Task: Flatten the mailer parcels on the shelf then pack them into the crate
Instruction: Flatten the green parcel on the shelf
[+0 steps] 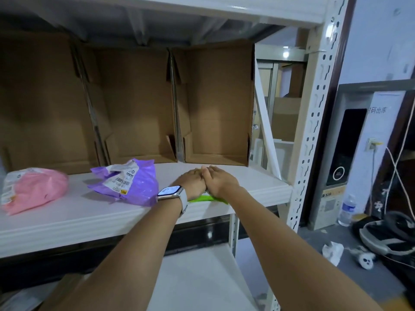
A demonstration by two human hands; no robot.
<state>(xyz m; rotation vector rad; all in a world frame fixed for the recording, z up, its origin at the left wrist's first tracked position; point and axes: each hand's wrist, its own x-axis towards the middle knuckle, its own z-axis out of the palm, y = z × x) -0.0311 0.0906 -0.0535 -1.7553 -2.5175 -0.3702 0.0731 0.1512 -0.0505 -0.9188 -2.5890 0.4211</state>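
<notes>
Both hands are lying side by side on the white shelf (94, 212), pressing down on a green mailer parcel (203, 198) near the shelf's near edge, right of centre. The left hand (190, 182), with a watch (171, 191) on its wrist, is resting palm down with fingers straight; the right hand (219, 179) is lying flat just beside it, the two touching along their inner edges. Only a thin green strip of the parcel is showing beneath the wrists; the rest is hidden under the hands. A purple mailer parcel (134, 182) with a white shipping label is sitting crumpled just left of the left wrist. A pink mailer parcel (36, 187) is lying puffed up at the far left of the shelf, apart from the purple one. Open cardboard boxes (215, 104) are standing on their sides along the far side of the shelf. A water bottle (347, 209) is standing on the floor at the right.
</notes>
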